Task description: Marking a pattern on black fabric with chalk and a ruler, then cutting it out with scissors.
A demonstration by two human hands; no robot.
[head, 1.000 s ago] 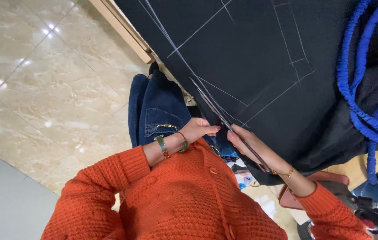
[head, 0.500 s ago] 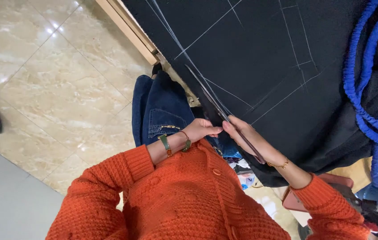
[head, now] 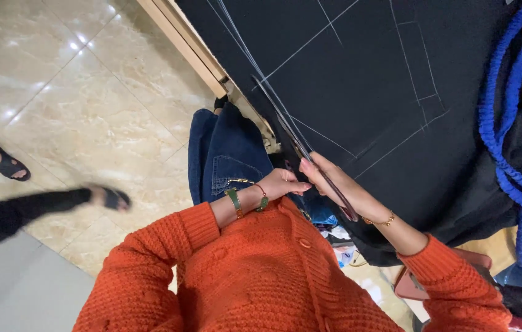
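Black fabric [head: 359, 80] marked with white chalk lines lies spread on a table. My right hand [head: 334, 184], with a gold bracelet on the wrist, grips long scissors [head: 285, 123]. Their blades lie along a chalk line near the fabric's left edge. My left hand [head: 282, 183], wearing green bead bracelets, pinches the fabric edge just beside the right hand. Both orange knitted sleeves and my blue jeans [head: 224, 154] show below.
A thick blue cord [head: 506, 141] loops over the fabric at the right. The table's wooden edge [head: 181, 43] runs along the beige tiled floor [head: 76, 92]. Another person's legs in black with dark sandals [head: 9, 166] cross the floor at the left. A pink object [head: 408, 286] sits at the lower right.
Another person's sandalled feet and a black-clad leg have come into view at the left. My hands stay together at the fabric edge, and the scissor blades now show along the chalk line.
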